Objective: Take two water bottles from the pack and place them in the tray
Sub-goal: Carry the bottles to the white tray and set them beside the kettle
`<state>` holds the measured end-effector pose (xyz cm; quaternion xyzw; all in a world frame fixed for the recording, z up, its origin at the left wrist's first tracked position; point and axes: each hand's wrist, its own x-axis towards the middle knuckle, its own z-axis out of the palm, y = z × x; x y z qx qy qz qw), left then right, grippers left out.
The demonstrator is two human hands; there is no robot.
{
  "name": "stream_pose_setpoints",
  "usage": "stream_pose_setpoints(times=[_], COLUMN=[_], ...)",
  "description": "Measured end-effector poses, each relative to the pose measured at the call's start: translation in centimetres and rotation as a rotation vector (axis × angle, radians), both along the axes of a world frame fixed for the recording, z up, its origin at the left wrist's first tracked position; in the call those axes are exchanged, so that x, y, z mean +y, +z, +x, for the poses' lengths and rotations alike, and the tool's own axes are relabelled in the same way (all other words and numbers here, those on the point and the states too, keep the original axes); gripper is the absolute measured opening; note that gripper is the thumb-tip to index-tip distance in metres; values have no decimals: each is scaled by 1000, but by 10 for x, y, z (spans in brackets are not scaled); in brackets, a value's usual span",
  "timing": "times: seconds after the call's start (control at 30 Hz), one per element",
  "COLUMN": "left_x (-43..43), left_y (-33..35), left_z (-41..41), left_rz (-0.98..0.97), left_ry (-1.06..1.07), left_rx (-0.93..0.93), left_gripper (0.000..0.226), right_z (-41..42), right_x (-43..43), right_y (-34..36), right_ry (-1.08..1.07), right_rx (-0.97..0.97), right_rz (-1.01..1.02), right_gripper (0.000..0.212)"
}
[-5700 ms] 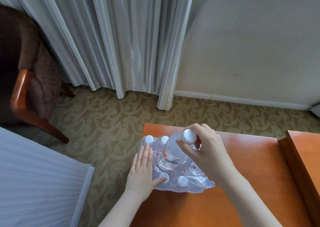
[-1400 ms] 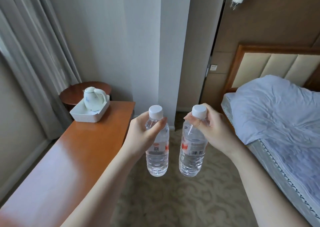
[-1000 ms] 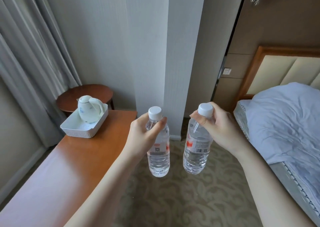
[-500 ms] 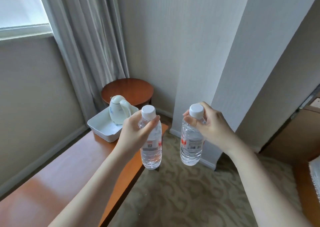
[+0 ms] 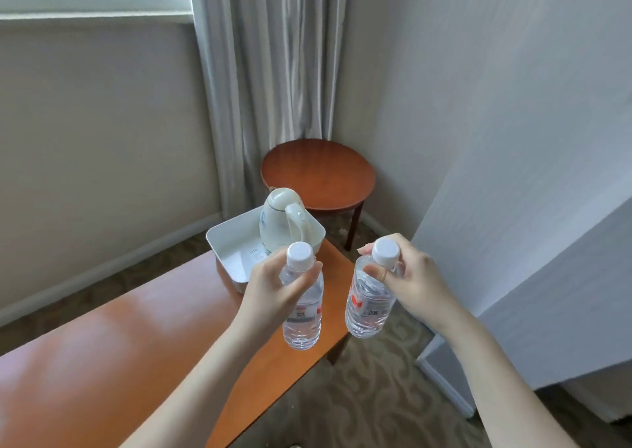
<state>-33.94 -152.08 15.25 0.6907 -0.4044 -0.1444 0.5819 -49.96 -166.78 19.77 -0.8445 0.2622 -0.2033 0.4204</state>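
Observation:
My left hand (image 5: 273, 288) grips a clear water bottle (image 5: 304, 314) with a white cap by its neck, hanging upright over the far end of the wooden table. My right hand (image 5: 407, 276) holds a second water bottle (image 5: 367, 305) the same way, just off the table's right edge above the carpet. The white rectangular tray (image 5: 219, 242) sits at the table's far end, just beyond my left hand. A white kettle (image 5: 282, 222) stands in the tray's right part. The bottle pack is out of view.
The long orange wooden table (image 5: 113, 355) runs from near left to the tray. A round wooden side table (image 5: 318, 174) stands behind it in the corner by grey curtains (image 5: 270, 58). A wall column (image 5: 530, 174) rises at right; patterned carpet (image 5: 369, 399) lies below.
I have moved closer to the tray with both bottles; it now sits just beyond my left hand. The view has swung left, and the bed has gone out of sight.

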Motion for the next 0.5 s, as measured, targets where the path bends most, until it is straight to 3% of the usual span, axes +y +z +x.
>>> stream_pose_setpoints(times=[0.13, 0.5], left_x=[-22, -57], left_y=[-24, -96], left_z=[19, 25], left_rz=[76, 296], left_ry=[46, 373], left_rx=[19, 82], left_gripper=[12, 20], right_z=[35, 100], right_x=[-37, -103], right_y=[-28, -123], right_ry=[102, 502], right_rx=[59, 163], right_rz=[37, 73], right_gripper=[47, 42])
